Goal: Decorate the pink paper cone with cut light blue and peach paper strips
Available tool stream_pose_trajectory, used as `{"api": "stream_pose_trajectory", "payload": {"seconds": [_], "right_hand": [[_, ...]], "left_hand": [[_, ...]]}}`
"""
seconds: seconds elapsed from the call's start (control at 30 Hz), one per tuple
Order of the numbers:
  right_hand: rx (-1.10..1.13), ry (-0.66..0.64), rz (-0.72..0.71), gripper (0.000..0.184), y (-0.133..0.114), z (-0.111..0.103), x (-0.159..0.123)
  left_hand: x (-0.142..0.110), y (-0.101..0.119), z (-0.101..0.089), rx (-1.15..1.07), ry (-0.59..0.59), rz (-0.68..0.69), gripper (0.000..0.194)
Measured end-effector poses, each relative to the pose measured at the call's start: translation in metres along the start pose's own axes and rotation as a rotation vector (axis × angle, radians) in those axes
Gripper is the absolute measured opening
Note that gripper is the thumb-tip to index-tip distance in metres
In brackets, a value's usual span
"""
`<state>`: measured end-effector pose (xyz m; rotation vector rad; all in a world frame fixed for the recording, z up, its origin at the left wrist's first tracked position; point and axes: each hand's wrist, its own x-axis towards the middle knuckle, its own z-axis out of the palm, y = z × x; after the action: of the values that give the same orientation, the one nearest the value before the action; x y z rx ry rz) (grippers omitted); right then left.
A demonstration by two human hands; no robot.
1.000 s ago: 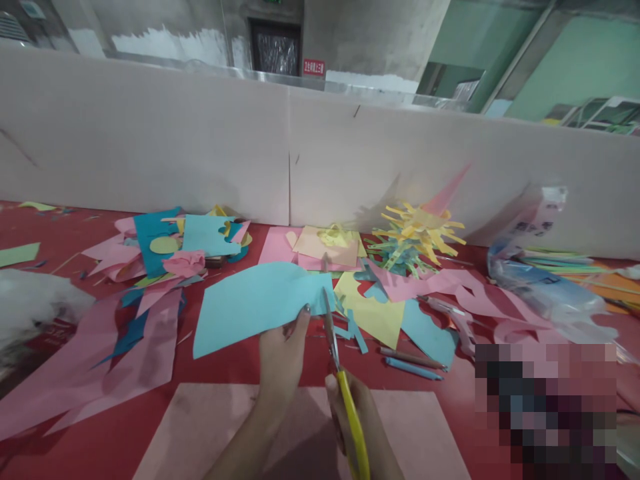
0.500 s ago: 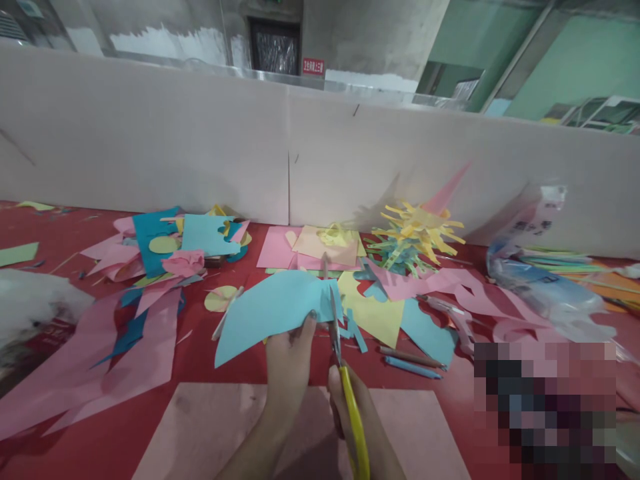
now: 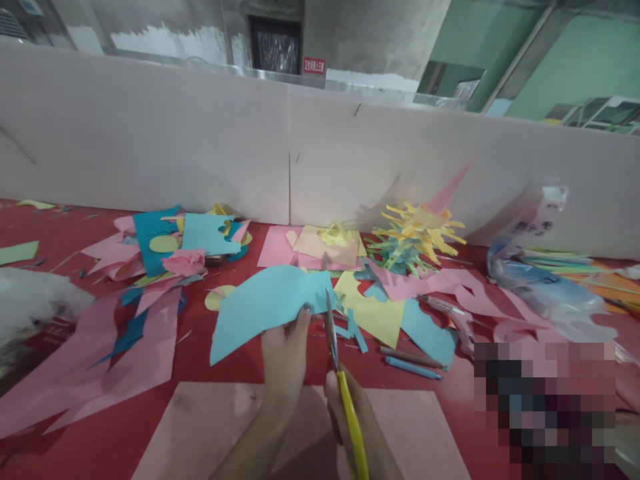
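Observation:
My left hand [image 3: 286, 353] pinches a curved sheet of light blue paper [image 3: 260, 303] near its lower edge, the thumb on top. In my right hand [image 3: 350, 407] is a pair of scissors with yellow handles [image 3: 354, 427], their blades pointing away from me. The blade tips are at the right end of the blue sheet; whether they touch it I cannot tell. Just right of the blades lie narrow blue paper strips [image 3: 357, 330]. A yellow paper piece [image 3: 375, 310] with a cut-out edge is behind them.
A pink sheet [image 3: 200, 427] lies nearest me on the red table. Coloured scraps [image 3: 150, 247] are heaped at left. A yellow-and-green fringed paper cone [image 3: 423, 230] stands at the back right. Two crayons [image 3: 413, 367] and pink-handled scissors [image 3: 457, 320] lie at right. A white partition [image 3: 150, 140] closes the back.
The light blue sheet and my left hand have shifted slightly left, and the paper's right end has drawn back from the scissor blades. My right hand has moved only a little.

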<state>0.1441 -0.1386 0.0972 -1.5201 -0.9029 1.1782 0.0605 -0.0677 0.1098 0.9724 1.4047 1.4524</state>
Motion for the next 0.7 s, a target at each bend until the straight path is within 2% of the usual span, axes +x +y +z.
{"api": "stream_pose_trajectory", "payload": {"seconds": [0.33,0.7], "right_hand": [[-0.063,0.063,-0.036,0.052,0.011,0.002,0.01],[-0.055,0.088,-0.037,0.05,0.013,-0.004,0.009]], "left_hand": [[-0.004,-0.005,-0.001,0.054,-0.094,0.01,0.021],[-0.006,-0.009,0.001,0.058,-0.114,-0.009,0.025]]}}
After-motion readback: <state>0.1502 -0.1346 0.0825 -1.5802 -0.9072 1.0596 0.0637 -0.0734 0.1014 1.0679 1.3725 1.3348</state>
